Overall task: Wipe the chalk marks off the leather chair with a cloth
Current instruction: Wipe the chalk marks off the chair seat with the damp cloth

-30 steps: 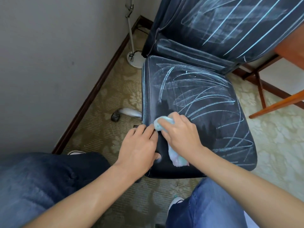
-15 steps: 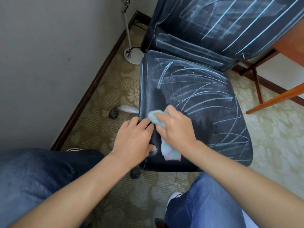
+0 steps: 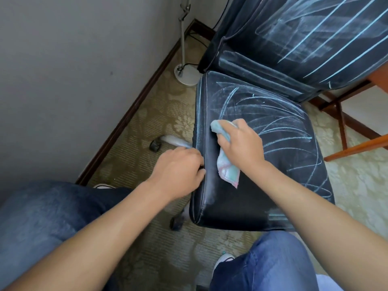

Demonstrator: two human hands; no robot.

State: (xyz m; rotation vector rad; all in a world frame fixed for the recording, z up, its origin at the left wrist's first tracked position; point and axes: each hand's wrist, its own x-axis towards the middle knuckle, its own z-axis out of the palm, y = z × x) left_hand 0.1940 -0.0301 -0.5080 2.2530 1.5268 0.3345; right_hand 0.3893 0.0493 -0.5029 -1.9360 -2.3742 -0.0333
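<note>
My right hand (image 3: 241, 145) gripped a bunched pastel cloth (image 3: 225, 162) and pressed it on the left part of the black leather chair seat (image 3: 241, 202), with one cloth end poking out past my fingers and the other trailing back toward me. My left hand (image 3: 178, 171) curled over the seat's left edge, holding the chair.

The risks, as I judged them: the chair stood on castors (image 3: 155, 146), so a hard stroke could roll or swivel it if my left hand slackened. The cloth looked already dusted, and it might have smeared chalk into a grey haze instead of lifting it; a faint pale film showed along the near left edge. The loose tail could have dragged powder back across the cleaned patch.

The near part of the seat looked mostly dark and clean. Pale blue chalk marks (image 3: 279, 131) looped over the far and right parts of the seat, and long streaks crossed the backrest (image 3: 304, 38), so I judged most of the job remained.

The chair stood on patterned beige carpet (image 3: 159, 106) near a grey wall (image 3: 73, 70) with a dark skirting board. A floor lamp base (image 3: 185, 75) sat in the corner, and a wooden desk leg (image 3: 357, 147) angled in at the right. My knees, in blue jeans, filled the foreground.
</note>
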